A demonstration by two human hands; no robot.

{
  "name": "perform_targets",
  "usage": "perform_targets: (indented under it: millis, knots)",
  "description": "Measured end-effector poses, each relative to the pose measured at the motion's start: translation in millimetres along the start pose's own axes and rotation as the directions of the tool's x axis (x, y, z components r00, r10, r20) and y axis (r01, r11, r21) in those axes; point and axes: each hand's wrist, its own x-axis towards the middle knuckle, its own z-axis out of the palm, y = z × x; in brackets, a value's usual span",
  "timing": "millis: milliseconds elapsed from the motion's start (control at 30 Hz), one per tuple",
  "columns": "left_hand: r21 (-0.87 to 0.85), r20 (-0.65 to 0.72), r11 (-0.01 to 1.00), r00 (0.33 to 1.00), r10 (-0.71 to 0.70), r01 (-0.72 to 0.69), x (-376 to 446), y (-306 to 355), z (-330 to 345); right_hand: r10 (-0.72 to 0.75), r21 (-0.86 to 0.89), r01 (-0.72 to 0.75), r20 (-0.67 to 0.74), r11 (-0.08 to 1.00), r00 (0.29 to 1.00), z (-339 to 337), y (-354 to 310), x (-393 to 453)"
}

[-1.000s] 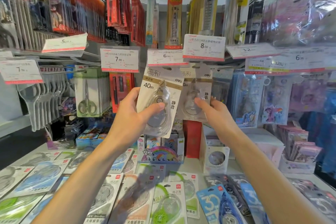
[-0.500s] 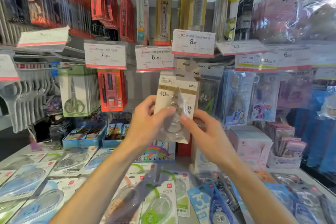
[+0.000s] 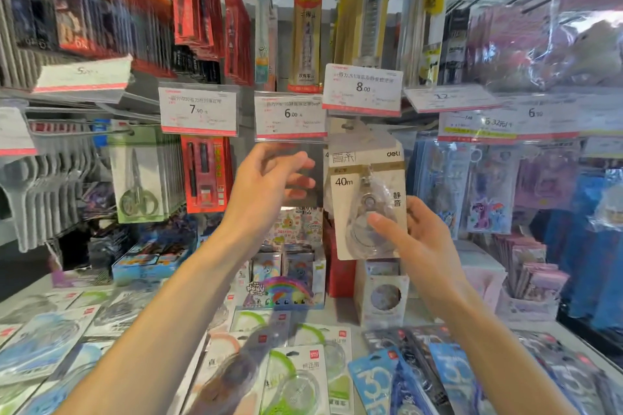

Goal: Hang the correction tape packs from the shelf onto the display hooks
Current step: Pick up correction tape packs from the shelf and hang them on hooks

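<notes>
A beige 40m correction tape pack [image 3: 365, 178] hangs from the display hook [image 3: 350, 126] under the 8.00 price tag [image 3: 363, 88]. My right hand [image 3: 418, 239] pinches its lower part, thumb on the clear blister and fingers behind the card. My left hand [image 3: 269, 178] hovers to the left of the pack with its fingers loosely spread, holding nothing, below the 6.00 price tag [image 3: 290, 114]. Several more correction tape packs [image 3: 296, 377] lie flat on the shelf [image 3: 344, 313] below my arms.
Scissors packs [image 3: 141, 175] and red pen packs [image 3: 205, 175] hang at the left. Cartoon pony packs [image 3: 488, 192] hang at the right. Small display boxes [image 3: 283, 280] stand at the back of the shelf. Long packs hang overhead on upper hooks.
The pack went from my left hand to my right and moved right and up onto the hook under the 8.00 tag. My left hand let go and drew away leftwards.
</notes>
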Motion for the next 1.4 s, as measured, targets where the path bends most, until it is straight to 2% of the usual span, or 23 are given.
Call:
perform_targets:
  millis: [267,633,800,933,1167,1400]
  knots:
    - [-0.038,0.017,0.99,0.991,0.134,-0.134,-8,23,-5,-0.13,-0.049,0.131,0.028,0.99,0.991,-11,-25,4]
    - [-0.013,0.015,0.988,0.988,0.156,-0.156,-4,32,-6,-0.083,-0.079,0.089,0.079,0.993,0.993,-12,-33,12]
    - [-0.005,0.015,0.988,0.988,0.154,-0.154,-3,33,-8,-0.013,-0.087,0.021,0.087,0.996,0.996,-11,-27,20]
    - [-0.002,-0.004,0.991,0.991,0.133,-0.133,0,31,-7,0.013,-0.112,-0.007,0.057,0.994,0.998,-2,-16,28]
    - [0.039,-0.023,0.994,0.995,0.101,-0.101,8,16,-7,-0.024,-0.093,0.021,-0.035,0.995,0.999,16,7,35]
    - [0.049,-0.012,0.996,0.997,0.076,-0.075,11,5,-9,0.081,-0.107,-0.09,-0.081,0.99,0.993,36,28,68]
